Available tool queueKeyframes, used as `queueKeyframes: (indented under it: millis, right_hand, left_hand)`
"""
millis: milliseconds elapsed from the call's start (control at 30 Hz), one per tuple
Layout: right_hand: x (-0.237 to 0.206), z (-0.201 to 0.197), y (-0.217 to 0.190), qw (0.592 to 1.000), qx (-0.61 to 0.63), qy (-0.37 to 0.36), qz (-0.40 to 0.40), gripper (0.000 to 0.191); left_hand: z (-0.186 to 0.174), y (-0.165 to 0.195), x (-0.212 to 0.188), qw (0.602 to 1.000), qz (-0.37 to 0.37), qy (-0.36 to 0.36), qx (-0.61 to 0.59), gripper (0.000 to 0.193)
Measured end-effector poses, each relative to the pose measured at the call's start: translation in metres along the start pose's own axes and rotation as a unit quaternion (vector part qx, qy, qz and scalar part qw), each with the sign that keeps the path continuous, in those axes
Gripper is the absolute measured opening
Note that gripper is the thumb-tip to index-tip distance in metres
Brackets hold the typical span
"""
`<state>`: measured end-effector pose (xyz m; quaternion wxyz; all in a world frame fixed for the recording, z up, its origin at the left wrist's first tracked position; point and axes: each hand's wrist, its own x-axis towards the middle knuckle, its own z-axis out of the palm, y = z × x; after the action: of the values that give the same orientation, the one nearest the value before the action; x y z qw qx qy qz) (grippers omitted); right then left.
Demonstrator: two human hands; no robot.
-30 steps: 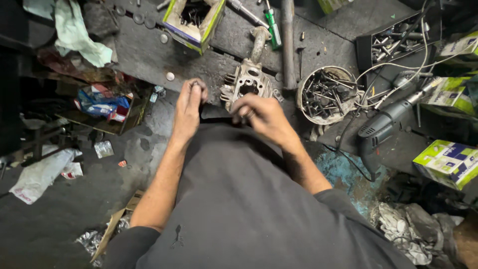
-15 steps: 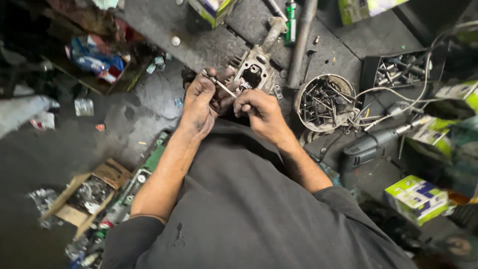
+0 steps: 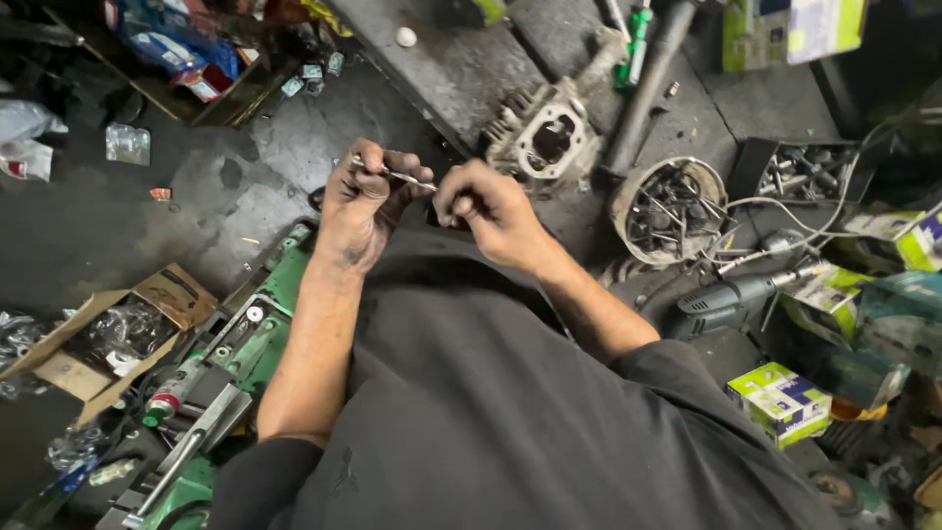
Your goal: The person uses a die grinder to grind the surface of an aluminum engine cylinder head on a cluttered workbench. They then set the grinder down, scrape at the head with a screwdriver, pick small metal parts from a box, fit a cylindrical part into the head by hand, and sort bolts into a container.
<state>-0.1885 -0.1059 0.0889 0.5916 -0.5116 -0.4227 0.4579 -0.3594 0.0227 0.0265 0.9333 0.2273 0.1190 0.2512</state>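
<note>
My left hand (image 3: 363, 201) is greasy and closed around a thin metal rod (image 3: 397, 176) that lies across its fingers. My right hand (image 3: 486, 211) is close beside it, with its fingertips pinched at the rod's right end. Both hands hover over my dark-clothed lap. Just beyond them a grey finned engine cylinder block (image 3: 545, 137) with a round bore lies on the dirty workbench (image 3: 442, 69).
A round tin of bolts and tools (image 3: 669, 208) and a black tray of parts (image 3: 800, 172) sit right of the block. An electric drill (image 3: 736, 294) and small boxes (image 3: 782, 400) lie at right. A green tool tray (image 3: 235, 363) and cardboard box (image 3: 108, 329) are at lower left.
The view has swung down and to the left. My hands have lifted away from the engine block and now hold the thin rod between them, nearer to my body.
</note>
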Motion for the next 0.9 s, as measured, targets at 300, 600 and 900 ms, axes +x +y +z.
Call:
queueKeyframes:
  millis: [300,600,900]
  right_hand:
    - [0.086,0.089,0.018,0.994,0.086,-0.060,0.041,0.038]
    - [0.156,0.180,0.039,0.975,0.042,-0.199,0.085,0.011]
    - [0.200,0.208,0.048,0.948,-0.030,-0.304,0.091,0.015]
  left_hand:
    - [-0.046,0.071,-0.027,0.982,0.106,0.099,-0.122,0.035]
    - [-0.094,0.162,-0.084,0.969,0.227,0.076,-0.067,0.029]
    - [-0.099,0.180,-0.112,0.963,0.263,0.059,-0.001,0.031]
